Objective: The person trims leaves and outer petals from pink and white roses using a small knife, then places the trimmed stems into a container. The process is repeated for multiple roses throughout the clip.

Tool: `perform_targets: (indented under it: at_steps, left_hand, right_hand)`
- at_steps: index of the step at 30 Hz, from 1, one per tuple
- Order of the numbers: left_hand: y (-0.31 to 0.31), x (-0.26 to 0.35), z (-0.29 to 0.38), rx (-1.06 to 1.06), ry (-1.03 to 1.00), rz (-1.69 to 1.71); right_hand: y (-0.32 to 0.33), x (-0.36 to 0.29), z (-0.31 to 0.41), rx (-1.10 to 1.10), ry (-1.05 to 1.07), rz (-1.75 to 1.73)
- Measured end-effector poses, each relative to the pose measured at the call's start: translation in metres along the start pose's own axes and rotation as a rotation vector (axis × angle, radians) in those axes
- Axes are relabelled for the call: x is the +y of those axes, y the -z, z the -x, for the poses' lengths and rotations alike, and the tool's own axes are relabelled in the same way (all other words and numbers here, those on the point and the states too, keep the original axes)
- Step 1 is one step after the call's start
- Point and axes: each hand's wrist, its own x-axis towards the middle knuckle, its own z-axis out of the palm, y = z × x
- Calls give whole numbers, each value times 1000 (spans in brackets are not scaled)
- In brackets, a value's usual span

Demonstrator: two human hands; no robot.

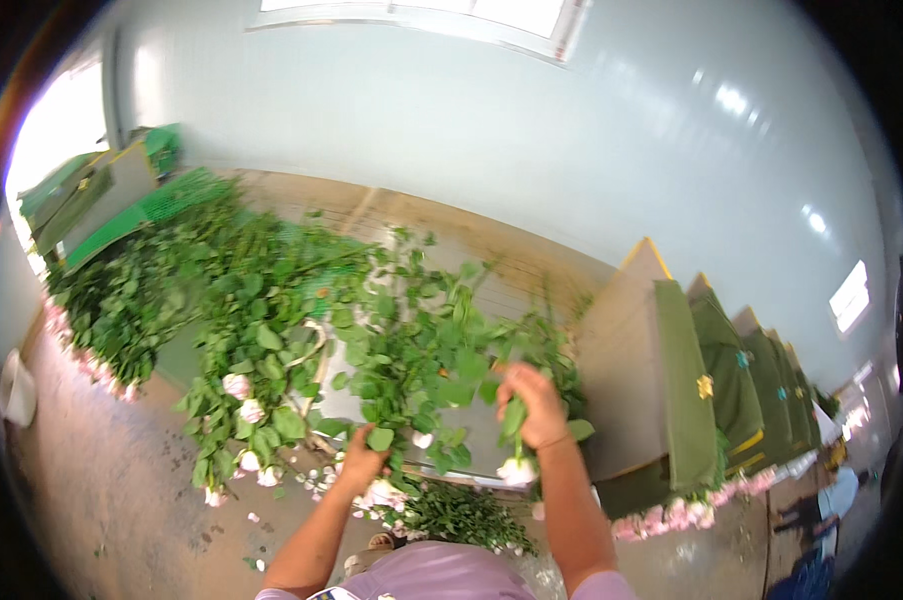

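Leafy rose stems with pale pink blooms cover a low work table (451, 262) before me. My left hand (365, 457) is closed around stems at the table's near edge, just above pale pink rose heads (384, 495). To the right, my right hand (534, 409) grips a single stem, whose white-pink rose (517, 472) hangs head down below the fingers. Leaves hide part of both grips. More pink-white roses (236, 386) lie to the left with their leaves.
Green fabric-covered dividers (688, 390) with yellow edges stand at right, pink roses below them. Green mesh (151, 210) and more dividers lie at far left, near a white bucket (17, 390). Cut foliage (466, 517) and petals lie on the floor by my feet. People (826, 502) are at far right.
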Motion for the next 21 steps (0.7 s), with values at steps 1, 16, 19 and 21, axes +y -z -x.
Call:
perform_targets:
  at_steps: [1,16,19,21]
  left_hand:
    - [8,4,-7,20,12,-33]
    - [-4,-33,-19,63,-476,-1589]
    - [-11,-48,-13,134,-432,-1413]
    - [-3,-34,-5,166,-439,-1166]
  right_hand:
    - [8,-33,10,-73,336,293]
    - [-1,170,3,336,-205,345]
    - [-2,164,-5,249,-370,171]
    - [0,143,-7,180,-185,174]
